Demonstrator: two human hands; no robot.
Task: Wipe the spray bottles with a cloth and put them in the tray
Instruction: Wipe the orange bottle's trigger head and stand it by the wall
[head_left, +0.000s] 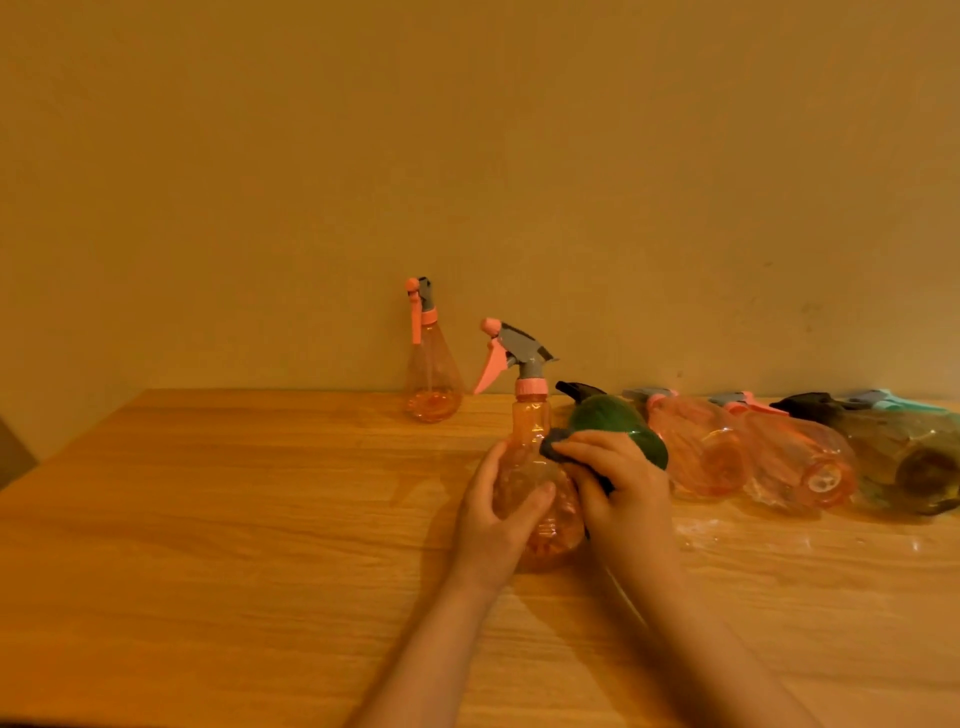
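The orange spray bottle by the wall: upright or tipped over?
Upright. The translucent orange spray bottle with the pink trigger stands on its base on the wooden table, nozzle at top, untouched by the hands.

No writing can be read anywhere from where I stand; the spray bottles (535, 467) carry no label, brand or number that shows; the trigger heads (519, 353) are plain; the worktop (234, 519) bears only wood grain; the wall (467, 156) behind has no sign on it.
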